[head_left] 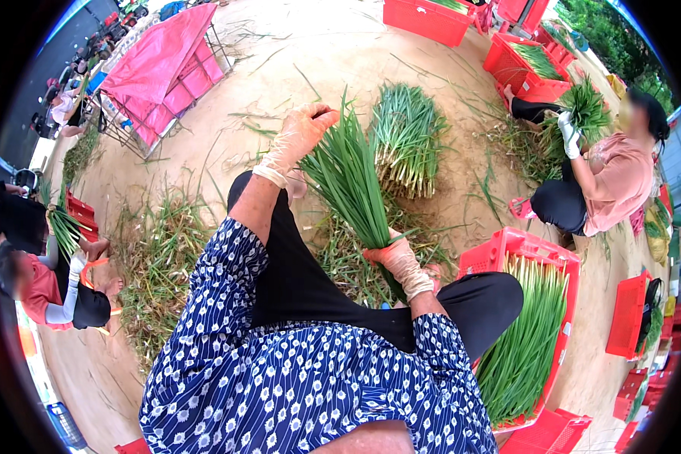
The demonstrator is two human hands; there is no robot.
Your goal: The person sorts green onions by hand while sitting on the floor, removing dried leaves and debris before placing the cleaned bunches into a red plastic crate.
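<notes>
A bunch of long green garlic chives (352, 178) slants across the space between my knees. My right hand (397, 261), in a thin translucent glove, wraps round its lower part. Beside the upper leaves is my left hand (304, 132), gloved the same way. Its fingers are pinched together at the edge of the bunch, and what lies between the fingertips is too small to tell. On the ground just beyond, a pile of chives (408, 136) shows its pale cut ends toward me. Loose leaves and trimmings (348, 253) lie under the held bunch.
By my right knee stands a red crate (571, 303) packed with chives. A heap of trimmings (163, 268) spreads at my left. One co-worker (613, 178) squats at the right with a bunch, another (41, 284) sits at the left. A pink covered frame (166, 68) stands at far left.
</notes>
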